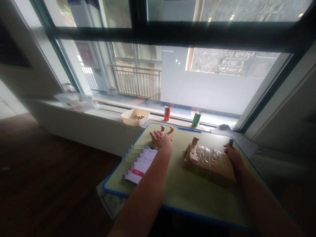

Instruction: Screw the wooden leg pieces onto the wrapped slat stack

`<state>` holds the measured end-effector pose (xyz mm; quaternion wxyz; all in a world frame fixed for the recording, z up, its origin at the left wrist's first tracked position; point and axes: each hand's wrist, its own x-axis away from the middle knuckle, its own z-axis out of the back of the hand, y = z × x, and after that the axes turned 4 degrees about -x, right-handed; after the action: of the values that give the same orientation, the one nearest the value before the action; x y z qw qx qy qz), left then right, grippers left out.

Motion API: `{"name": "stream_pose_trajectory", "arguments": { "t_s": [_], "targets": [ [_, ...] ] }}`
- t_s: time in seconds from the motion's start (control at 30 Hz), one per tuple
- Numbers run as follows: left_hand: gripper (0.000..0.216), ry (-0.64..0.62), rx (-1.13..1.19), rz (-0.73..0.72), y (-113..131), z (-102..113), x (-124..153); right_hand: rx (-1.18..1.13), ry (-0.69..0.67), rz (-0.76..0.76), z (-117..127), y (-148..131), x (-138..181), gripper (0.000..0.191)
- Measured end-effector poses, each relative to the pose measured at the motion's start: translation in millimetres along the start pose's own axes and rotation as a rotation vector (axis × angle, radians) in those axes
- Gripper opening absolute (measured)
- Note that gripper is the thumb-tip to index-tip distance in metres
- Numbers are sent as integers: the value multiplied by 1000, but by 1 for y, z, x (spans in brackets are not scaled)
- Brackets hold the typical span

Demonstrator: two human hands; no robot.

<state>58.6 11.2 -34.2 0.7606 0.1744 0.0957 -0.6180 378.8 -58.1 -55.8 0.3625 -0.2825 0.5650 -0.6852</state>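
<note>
Window (209,34) fills upper frame; green tabletop (182,187) below. Left hand (162,141), center, extends its fingers over pale curved pieces (171,131); cannot tell whether they grip. Right hand (234,157), at right, has fingers closed around a dark object (231,142), beside the plastic-wrapped block (213,161), lower right.

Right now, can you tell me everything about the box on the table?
The box is brown, like cardboard, under shiny, see-through wrap. It lies flat on the table, toward the right. A pale, holed piece stands at its left end; the right hand is beside its right end, whether touching I can't tell.
</note>
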Motion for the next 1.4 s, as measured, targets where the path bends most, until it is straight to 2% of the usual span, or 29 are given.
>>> {"name": "stream_pose_trajectory", "arguments": {
  "t_s": [0.1, 0.2, 0.33, 0.4, 0.57, 0.77, 1.13, 1.27, 1.4],
  "targets": [
    [37, -11, -4, 71, -7, 1, -1, 14, 1, 8, 1, -5, 5, 40],
    [45, -92, 56, 148, -12, -1, -5, 24, 3, 10, 2, -8, 9, 40],
    [90, -207, 133, 225, -25, -2, -12, 32, 5, 9, 2, -8, 9, 40],
    [100, -226, 152, 215, -34, -3, -16, 33, 7, 11, 2, -6, 7, 41],
    [76, -254, 168, 199, -51, -6, -23, 28, 9, 5, 0, 1, -1, 42],
    [50, -233, 163, 204, -54, -9, -25, 23, 5, -4, 1, 5, -5, 43],
    [48, -236, 177, 157, -56, 1, -24, 36, 7, -11, 0, 1, -3, 40],
    [37, -194, 172, 178, -55, 6, -24, 40, 15, -18, 0, -1, -2, 40],
    [33, -130, 203, 127, -53, 10, -22, 32, 17, -12, -1, -1, -1, 39]
  ]
}}
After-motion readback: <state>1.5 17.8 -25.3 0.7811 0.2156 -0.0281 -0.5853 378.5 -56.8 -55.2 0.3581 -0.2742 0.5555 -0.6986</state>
